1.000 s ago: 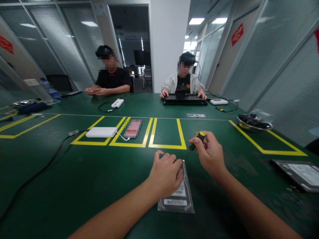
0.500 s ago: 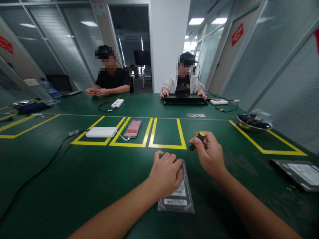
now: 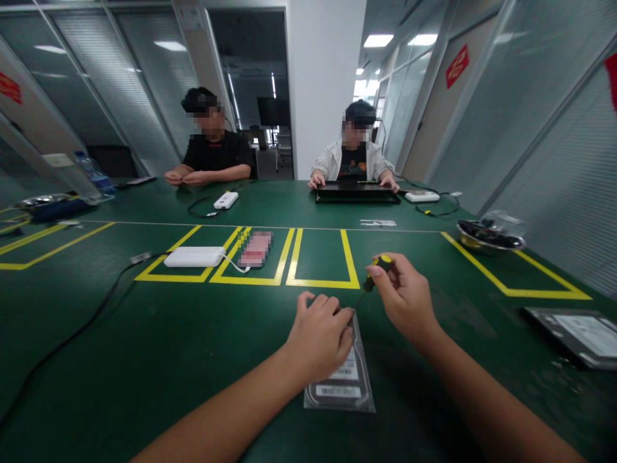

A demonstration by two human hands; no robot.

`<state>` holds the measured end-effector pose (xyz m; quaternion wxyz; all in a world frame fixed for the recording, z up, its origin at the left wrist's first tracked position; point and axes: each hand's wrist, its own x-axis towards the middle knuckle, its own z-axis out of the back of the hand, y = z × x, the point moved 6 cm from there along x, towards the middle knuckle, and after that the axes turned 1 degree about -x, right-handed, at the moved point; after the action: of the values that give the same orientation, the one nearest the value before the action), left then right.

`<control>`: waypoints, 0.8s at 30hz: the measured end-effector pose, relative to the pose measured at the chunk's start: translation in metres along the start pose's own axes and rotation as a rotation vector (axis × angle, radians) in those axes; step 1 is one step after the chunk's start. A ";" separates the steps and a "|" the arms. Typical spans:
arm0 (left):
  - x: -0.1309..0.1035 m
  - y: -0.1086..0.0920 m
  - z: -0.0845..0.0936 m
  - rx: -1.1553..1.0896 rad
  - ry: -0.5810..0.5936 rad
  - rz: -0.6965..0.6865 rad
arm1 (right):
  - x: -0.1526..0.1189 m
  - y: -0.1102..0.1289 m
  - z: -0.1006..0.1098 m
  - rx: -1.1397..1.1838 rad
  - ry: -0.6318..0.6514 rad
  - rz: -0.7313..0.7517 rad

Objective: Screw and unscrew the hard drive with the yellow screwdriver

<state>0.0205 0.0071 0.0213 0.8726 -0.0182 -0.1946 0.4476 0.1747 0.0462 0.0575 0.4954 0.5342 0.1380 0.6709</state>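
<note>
A hard drive (image 3: pixel 341 391) lies flat on the green table in front of me, its labels facing up. Across its far half rests my left hand (image 3: pixel 321 337), fingers curled and gripping the drive, covering much of it. My right hand (image 3: pixel 405 292) is closed round the green and yellow handle of a screwdriver (image 3: pixel 369 283). The thin shaft slants down to the far end of the drive, beside my left fingertips. Those fingers partly hide the tip, so the screw there cannot be made out.
Another hard drive (image 3: pixel 578 334) lies at the right, with small bits near it. A metal bowl (image 3: pixel 490 239) of dark parts stands behind. A white power bank (image 3: pixel 195 257) and a phone (image 3: pixel 255 249) are at left. Opposite sit two people, one holding a black tray-like object (image 3: pixel 357 193).
The screwdriver handle has shifted very slightly left and turned a little in my right hand. My left hand stays on the drive. The whole view has moved a touch.
</note>
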 end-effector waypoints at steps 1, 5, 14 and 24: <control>0.000 0.000 0.000 0.000 0.001 0.001 | 0.001 0.001 0.001 -0.027 0.002 0.020; 0.000 0.000 -0.001 -0.002 0.006 0.000 | 0.003 0.006 0.004 -0.074 0.008 0.078; 0.000 0.001 -0.002 -0.015 0.020 -0.007 | 0.004 0.017 0.011 -0.126 -0.019 0.143; 0.000 0.001 -0.004 -0.014 0.018 -0.006 | 0.001 0.039 0.014 -0.243 -0.046 0.343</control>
<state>0.0210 0.0087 0.0170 0.8756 -0.0277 -0.1896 0.4435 0.1665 0.0239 0.0919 0.4376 0.5012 -0.0483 0.7450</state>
